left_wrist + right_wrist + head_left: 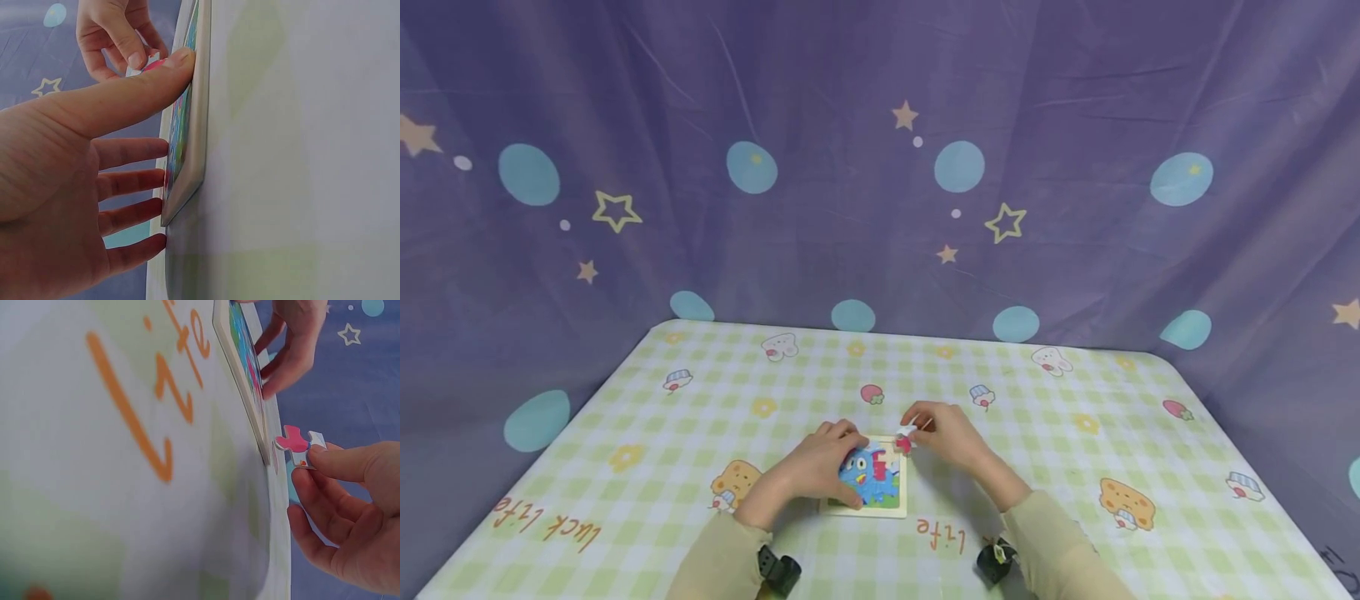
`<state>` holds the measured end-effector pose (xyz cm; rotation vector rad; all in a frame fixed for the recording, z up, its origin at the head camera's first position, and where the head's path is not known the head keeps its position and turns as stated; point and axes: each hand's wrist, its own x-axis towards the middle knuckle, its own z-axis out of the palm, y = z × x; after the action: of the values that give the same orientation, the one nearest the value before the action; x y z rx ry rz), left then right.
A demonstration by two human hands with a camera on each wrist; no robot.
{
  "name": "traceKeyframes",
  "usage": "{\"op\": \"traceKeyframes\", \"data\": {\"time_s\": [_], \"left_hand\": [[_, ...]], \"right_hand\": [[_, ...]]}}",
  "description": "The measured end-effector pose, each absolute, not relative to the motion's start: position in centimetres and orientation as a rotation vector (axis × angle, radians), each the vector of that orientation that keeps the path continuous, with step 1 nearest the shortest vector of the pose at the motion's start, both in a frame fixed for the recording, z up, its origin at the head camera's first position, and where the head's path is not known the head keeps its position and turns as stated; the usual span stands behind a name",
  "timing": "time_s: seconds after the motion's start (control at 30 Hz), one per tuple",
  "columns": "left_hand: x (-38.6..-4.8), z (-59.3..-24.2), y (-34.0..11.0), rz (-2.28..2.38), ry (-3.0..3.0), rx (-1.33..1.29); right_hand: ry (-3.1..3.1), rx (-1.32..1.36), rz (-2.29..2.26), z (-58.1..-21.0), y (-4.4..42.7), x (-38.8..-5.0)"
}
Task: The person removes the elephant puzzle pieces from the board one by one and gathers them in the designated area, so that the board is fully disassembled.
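The right hand, its grip pinched tight, holds a knobbed pink-and-white jigsaw piece raised by the far right corner of a square, wood-framed blue-monster puzzle, opposite the spread left hand.

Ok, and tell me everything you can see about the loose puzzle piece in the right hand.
The loose puzzle piece is small, flat and thin, with rounded tabs and notches. Its printed face is pink and white with a small orange mark; it looks like card or thin wood, though I can't tell which. It's tilted, pinched in the grip of the right hand, which covers part of it. It's held up by the far right corner of the framed puzzle, not fitted in.
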<state>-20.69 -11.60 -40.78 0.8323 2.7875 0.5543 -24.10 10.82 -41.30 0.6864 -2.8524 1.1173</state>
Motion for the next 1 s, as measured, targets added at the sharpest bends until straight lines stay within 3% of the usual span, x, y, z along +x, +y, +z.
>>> {"op": "traceKeyframes", "data": {"time_s": [1.0], "left_hand": [[-20.7, -41.2, -11.8, 0.570, 2.792, 0.837]], "right_hand": [[-2.870, 0.432, 1.154, -41.7, 16.0, -25.3]]}}
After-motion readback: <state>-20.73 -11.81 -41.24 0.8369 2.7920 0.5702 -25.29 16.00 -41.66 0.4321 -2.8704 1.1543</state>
